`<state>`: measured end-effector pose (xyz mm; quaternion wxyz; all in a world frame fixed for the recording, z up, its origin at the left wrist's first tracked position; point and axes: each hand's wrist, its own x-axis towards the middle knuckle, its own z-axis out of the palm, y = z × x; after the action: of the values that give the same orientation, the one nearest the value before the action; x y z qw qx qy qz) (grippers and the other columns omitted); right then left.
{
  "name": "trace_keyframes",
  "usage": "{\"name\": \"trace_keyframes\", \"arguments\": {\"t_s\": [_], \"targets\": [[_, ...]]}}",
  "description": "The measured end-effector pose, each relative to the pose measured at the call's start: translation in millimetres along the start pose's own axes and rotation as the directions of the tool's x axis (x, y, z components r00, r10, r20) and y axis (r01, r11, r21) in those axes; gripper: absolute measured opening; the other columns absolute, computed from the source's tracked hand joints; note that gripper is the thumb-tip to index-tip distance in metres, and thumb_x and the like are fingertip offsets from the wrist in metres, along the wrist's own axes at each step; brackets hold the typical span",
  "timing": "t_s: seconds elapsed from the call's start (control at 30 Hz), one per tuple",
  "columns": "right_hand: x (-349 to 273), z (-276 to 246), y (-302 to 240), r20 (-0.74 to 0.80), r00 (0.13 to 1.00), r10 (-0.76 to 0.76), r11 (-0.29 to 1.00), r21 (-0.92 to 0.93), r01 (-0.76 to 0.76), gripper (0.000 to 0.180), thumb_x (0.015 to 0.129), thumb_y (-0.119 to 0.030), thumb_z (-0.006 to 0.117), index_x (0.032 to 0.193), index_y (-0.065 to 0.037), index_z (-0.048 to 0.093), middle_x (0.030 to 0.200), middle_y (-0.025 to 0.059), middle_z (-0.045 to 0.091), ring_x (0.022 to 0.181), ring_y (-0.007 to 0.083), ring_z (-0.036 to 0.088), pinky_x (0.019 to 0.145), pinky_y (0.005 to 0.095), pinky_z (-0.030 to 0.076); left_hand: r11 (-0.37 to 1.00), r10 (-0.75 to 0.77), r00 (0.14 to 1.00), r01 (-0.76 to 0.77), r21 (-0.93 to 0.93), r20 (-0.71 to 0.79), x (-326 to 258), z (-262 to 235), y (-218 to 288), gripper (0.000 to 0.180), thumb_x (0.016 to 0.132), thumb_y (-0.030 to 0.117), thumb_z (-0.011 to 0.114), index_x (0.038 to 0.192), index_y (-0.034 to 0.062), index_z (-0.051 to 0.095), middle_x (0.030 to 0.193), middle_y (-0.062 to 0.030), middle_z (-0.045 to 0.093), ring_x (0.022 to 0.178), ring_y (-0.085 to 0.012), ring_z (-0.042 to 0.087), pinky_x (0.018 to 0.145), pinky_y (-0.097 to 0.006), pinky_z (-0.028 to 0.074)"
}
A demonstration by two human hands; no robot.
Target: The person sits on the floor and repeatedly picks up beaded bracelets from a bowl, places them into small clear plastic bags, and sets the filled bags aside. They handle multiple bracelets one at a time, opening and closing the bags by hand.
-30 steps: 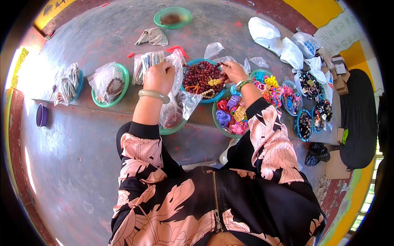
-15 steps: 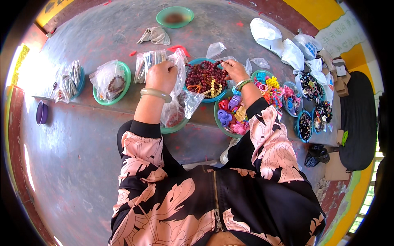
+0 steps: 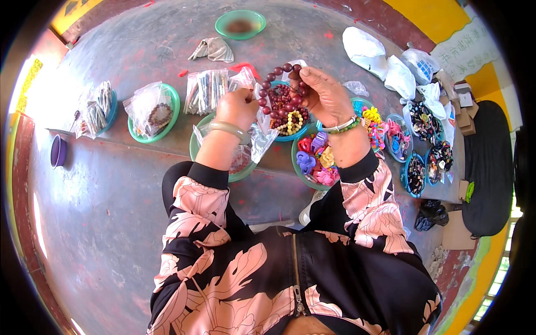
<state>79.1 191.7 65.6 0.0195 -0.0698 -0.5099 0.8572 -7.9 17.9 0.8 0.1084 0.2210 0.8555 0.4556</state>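
My right hand (image 3: 329,99) is closed on a dark red bead bracelet (image 3: 278,71), holding its loop up above a blue basin (image 3: 298,134). In that basin lie more dark red bead bracelets and a pale yellow bead bracelet (image 3: 292,124). My left hand (image 3: 235,110) is closed in a pinch, with a clear plastic bag (image 3: 262,137) hanging from it. Below the left hand stands a green basin (image 3: 241,177) with bagged bracelets, partly covered by my forearm. A green basin of colourful hair clips (image 3: 307,162) stands below my right wrist.
Bundles in clear bags (image 3: 205,92) lie left of my left hand. Farther left stand a green basin (image 3: 176,111) with a bagged bracelet and a purple bowl (image 3: 57,152). White bags (image 3: 364,51) and baskets of small accessories (image 3: 415,173) are at right. A green bowl (image 3: 254,18) stands at the back.
My right hand has lifted a dark red bead bracelet out of the blue basin, toward me. My left hand has moved slightly right and nearer, with the plastic bag.
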Motion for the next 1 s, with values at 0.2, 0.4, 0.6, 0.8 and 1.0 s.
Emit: {"name": "trace_keyframes", "arguments": {"t_s": [0.2,0.4,0.6,0.8,1.0], "targets": [[8.6,-12.0,24.6,-0.091,0.994,0.068,0.995,-0.073,-0.074,0.019,0.083,-0.021,0.059,0.092,-0.005,0.06,0.078,0.001,0.06,0.065,0.0092,0.057,0.052,0.0203,0.047,0.996,0.017,1.0,-0.019,-0.087,-0.021,0.3,10.0,-3.5,0.009,0.077,0.005,0.053,0.073,-0.0019,0.057,0.064,-0.0073,0.058,0.051,-0.0113,0.055,0.048,-0.025,0.048],[12.0,-22.7,29.1,-0.16,0.985,-0.067,0.964,-0.264,0.023,0.021,0.084,-0.021,0.057,0.087,0.0,0.059,0.074,0.005,0.059,0.06,0.012,0.059,0.05,0.0192,0.047,0.959,-0.09,0.995,0.095,-0.269,0.031,-4.9,-3.5,10.1,0.017,0.075,0.013,0.058,0.078,-0.0042,0.059,0.065,-0.0139,0.06,0.054,-0.0179,0.062,0.052,-0.028,0.049],[12.7,-9.6,36.4,-0.12,0.988,-0.097,0.911,-0.41,0.04,0.02,0.084,-0.016,0.057,0.09,0.003,0.058,0.076,0.0061,0.06,0.064,0.0113,0.06,0.053,0.0209,0.05,0.913,-0.123,0.989,0.147,-0.381,0.088,-6.6,-4.0,18.2,0.014,0.079,0.007,0.054,0.083,-0.007,0.055,0.07,-0.0111,0.06,0.059,-0.0173,0.063,0.054,-0.026,0.053],[7.8,1.3,40.0,-0.07,0.995,-0.071,0.865,-0.501,0.026,0.021,0.085,-0.016,0.055,0.095,0.003,0.058,0.082,0.0072,0.06,0.07,0.0121,0.061,0.06,0.023,0.052,0.843,-0.127,0.987,0.161,-0.513,0.1,-4.7,-0.4,12.2,0.013,0.078,0.003,0.051,0.084,-0.0082,0.054,0.071,-0.0146,0.061,0.06,-0.0206,0.064,0.053,-0.028,0.054],[7.7,8.0,36.0,-0.1,0.967,-0.233,0.908,-0.378,0.179,0.018,0.086,-0.01,0.051,0.095,0.005,0.055,0.083,0.0087,0.06,0.072,0.012,0.061,0.061,0.0221,0.053,0.838,-0.142,0.969,0.225,-0.497,0.2,-2.8,2.6,7.9,0.01,0.08,0.003,0.05,0.082,-0.0064,0.053,0.072,-0.0149,0.061,0.061,-0.0208,0.064,0.053,-0.029,0.054]]}}
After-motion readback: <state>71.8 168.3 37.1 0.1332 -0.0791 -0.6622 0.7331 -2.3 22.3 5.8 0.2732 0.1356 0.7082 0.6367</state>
